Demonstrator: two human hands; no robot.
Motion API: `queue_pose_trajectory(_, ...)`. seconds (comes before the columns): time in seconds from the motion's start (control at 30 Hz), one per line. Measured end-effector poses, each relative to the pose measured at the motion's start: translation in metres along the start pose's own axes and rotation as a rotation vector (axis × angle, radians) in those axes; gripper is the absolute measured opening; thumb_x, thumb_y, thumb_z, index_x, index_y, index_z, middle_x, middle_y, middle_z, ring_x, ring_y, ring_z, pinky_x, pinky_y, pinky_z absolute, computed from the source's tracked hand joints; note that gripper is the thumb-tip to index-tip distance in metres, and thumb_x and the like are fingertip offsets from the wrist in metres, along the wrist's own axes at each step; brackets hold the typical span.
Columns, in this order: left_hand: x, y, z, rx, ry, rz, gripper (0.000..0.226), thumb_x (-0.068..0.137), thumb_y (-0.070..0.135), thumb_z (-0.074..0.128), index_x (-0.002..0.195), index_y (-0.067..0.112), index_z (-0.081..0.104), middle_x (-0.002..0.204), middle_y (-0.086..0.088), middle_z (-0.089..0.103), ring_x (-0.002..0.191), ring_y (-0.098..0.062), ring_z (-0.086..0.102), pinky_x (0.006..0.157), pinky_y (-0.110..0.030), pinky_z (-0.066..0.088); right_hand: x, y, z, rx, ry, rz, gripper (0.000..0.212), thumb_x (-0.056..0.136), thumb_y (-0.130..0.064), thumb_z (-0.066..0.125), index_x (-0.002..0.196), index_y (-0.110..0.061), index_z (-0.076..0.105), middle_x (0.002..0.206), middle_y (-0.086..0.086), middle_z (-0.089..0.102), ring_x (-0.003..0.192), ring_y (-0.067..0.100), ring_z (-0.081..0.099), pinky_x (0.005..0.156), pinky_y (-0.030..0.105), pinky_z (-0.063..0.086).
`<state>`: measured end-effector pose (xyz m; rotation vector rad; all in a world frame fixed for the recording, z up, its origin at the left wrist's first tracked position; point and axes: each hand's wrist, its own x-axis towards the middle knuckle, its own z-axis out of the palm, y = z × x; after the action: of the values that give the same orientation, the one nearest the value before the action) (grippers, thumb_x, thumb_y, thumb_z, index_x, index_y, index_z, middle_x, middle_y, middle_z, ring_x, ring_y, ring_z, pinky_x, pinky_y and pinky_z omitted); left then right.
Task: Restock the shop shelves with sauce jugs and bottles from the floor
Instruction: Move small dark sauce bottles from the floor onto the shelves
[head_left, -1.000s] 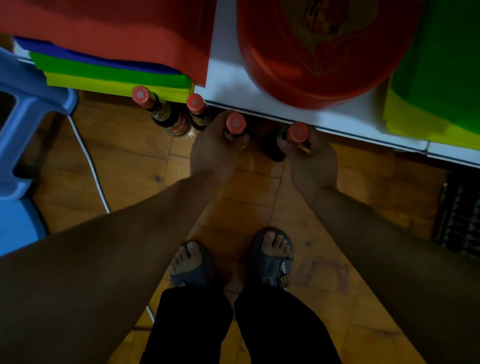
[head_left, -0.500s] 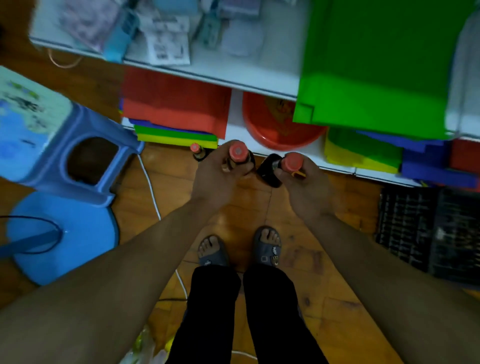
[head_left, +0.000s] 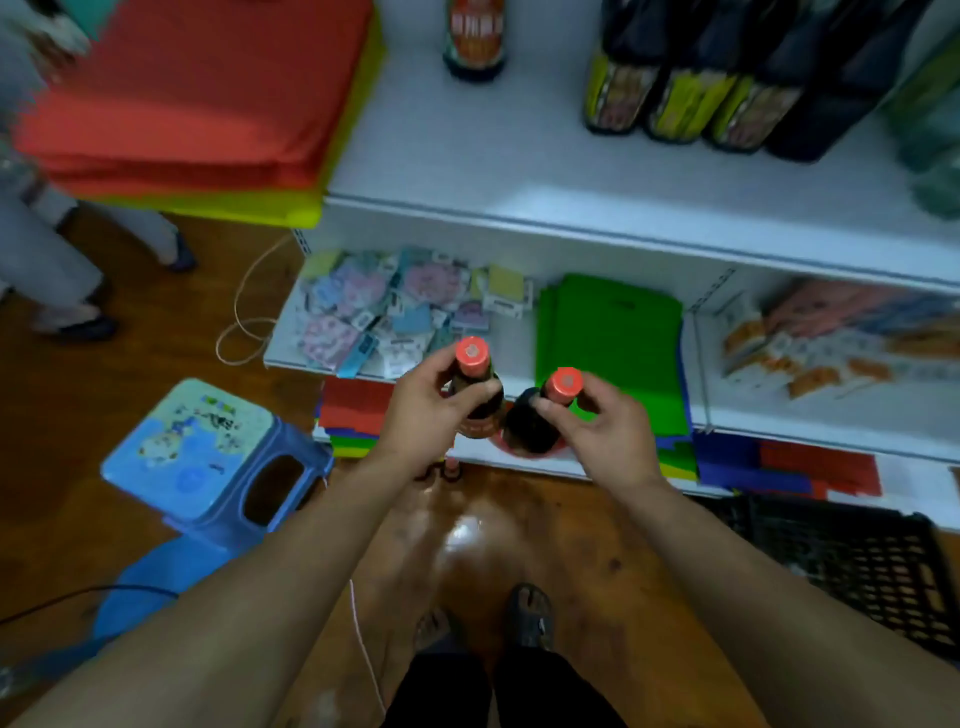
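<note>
The left grip (head_left: 426, 421) curls around the left bottle (head_left: 478, 400) at its neck. The right grip (head_left: 605, 431) pinches the right bottle (head_left: 532, 426) under its cap. The 2 bottles are side by side above the floor (head_left: 597, 551). Farther, dark jugs (head_left: 680, 78) stand on the shelf (head_left: 493, 171).

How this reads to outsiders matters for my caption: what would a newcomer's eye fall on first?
The left hand and right hand each grip a red-capped dark bottle at centre: left bottle, right bottle. Next, the red sheet stack upper left and blue stool lower left.
</note>
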<state>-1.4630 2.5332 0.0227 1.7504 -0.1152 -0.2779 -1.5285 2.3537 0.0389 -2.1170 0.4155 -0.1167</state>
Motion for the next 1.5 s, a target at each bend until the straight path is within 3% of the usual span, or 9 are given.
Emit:
queue_pose_trajectory(0.3,0.015,0.143,-0.032,-0.012,-0.097,0.288,0.036,0.073,0.029,0.073,0.107,0.019,0.064,0.103,0.001,0.069,0.098,-0.010,0.063,0.095,-0.027,0.048,0.015,-0.111,-0.073,0.030,0.147,-0.222,0.037,0.068,-0.059,0.064,0.089,-0.029,0.070,0.086,-0.003,0.072,0.084,0.018,0.066,0.080,0.044,0.053)
queue_pose_trajectory(0.43,0.028,0.190,-0.031,-0.047,-0.131,0.345,0.023,0.082,0.013,0.073,0.101,0.023,0.065,0.098,0.004,0.070,0.091,-0.005,0.064,0.090,-0.025,0.051,0.020,-0.141,-0.102,0.057,0.218,-0.255,0.020,0.075,-0.048,0.071,0.088,-0.033,0.068,0.084,-0.004,0.070,0.083,0.019,0.065,0.080,0.045,0.054)
queue_pose_trajectory(0.57,0.043,0.220,-0.024,-0.042,-0.118,0.374,0.022,0.085,0.016,0.070,0.103,0.027,0.064,0.100,0.004,0.070,0.093,-0.008,0.065,0.090,-0.027,0.051,0.031,-0.159,-0.131,0.068,0.268,-0.283,0.011,0.082,-0.037,0.072,0.088,-0.028,0.068,0.081,-0.007,0.068,0.080,0.016,0.064,0.079,0.043,0.054)
queue_pose_trajectory(0.7,0.060,0.242,-0.013,-0.035,-0.124,0.404,0.021,0.087,0.020,0.068,0.107,0.025,0.063,0.105,0.002,0.069,0.102,-0.013,0.064,0.090,-0.027,0.050,0.052,-0.168,-0.154,0.067,0.316,-0.313,0.014,0.083,-0.038,0.070,0.092,-0.029,0.067,0.088,-0.010,0.067,0.086,0.013,0.062,0.083,0.040,0.052)
queue_pose_trajectory(0.97,0.106,0.274,0.009,-0.033,-0.011,0.423,0.016,0.088,0.015,0.067,0.093,0.030,0.063,0.095,0.008,0.068,0.088,-0.001,0.063,0.085,-0.023,0.049,0.120,-0.172,-0.179,0.120,0.336,-0.317,0.013,0.079,-0.044,0.073,0.085,-0.036,0.065,0.086,-0.007,0.071,0.084,0.012,0.065,0.081,0.038,0.053)
queue_pose_trajectory(1.1,0.133,0.273,0.015,0.014,0.067,0.375,0.017,0.086,0.019,0.069,0.101,0.026,0.064,0.104,0.002,0.069,0.099,-0.013,0.064,0.093,-0.033,0.050,0.154,-0.168,-0.182,0.137,0.300,-0.301,0.018,0.079,-0.042,0.074,0.090,-0.030,0.068,0.087,-0.009,0.070,0.086,0.011,0.064,0.079,0.027,0.050)
queue_pose_trajectory(1.2,0.142,0.270,0.019,0.013,0.108,0.318,0.017,0.086,0.018,0.069,0.102,0.022,0.065,0.104,0.000,0.069,0.098,-0.013,0.064,0.090,-0.030,0.049,0.175,-0.165,-0.178,0.153,0.306,-0.284,0.017,0.079,-0.037,0.075,0.088,-0.024,0.070,0.076,-0.012,0.066,0.079,0.009,0.062,0.071,0.021,0.044)
queue_pose_trajectory(1.4,0.160,0.262,0.013,0.027,0.117,0.281,0.017,0.086,0.018,0.069,0.104,0.017,0.067,0.098,0.005,0.069,0.090,-0.003,0.063,0.077,-0.013,0.047,0.202,-0.161,-0.164,0.142,0.311,-0.223,0.026,0.078,-0.043,0.073,0.082,-0.017,0.068,0.080,0.000,0.070,0.079,0.017,0.065,0.076,0.036,0.050)
queue_pose_trajectory(1.5,0.169,0.258,0.004,0.005,0.064,0.297,0.013,0.088,0.014,0.067,0.101,0.017,0.066,0.091,0.008,0.067,0.086,-0.002,0.062,0.079,-0.015,0.046,0.205,-0.166,-0.159,0.108,0.331,-0.219,0.028,0.080,-0.045,0.071,0.078,-0.018,0.065,0.076,0.000,0.068,0.076,0.017,0.063,0.071,0.036,0.047)
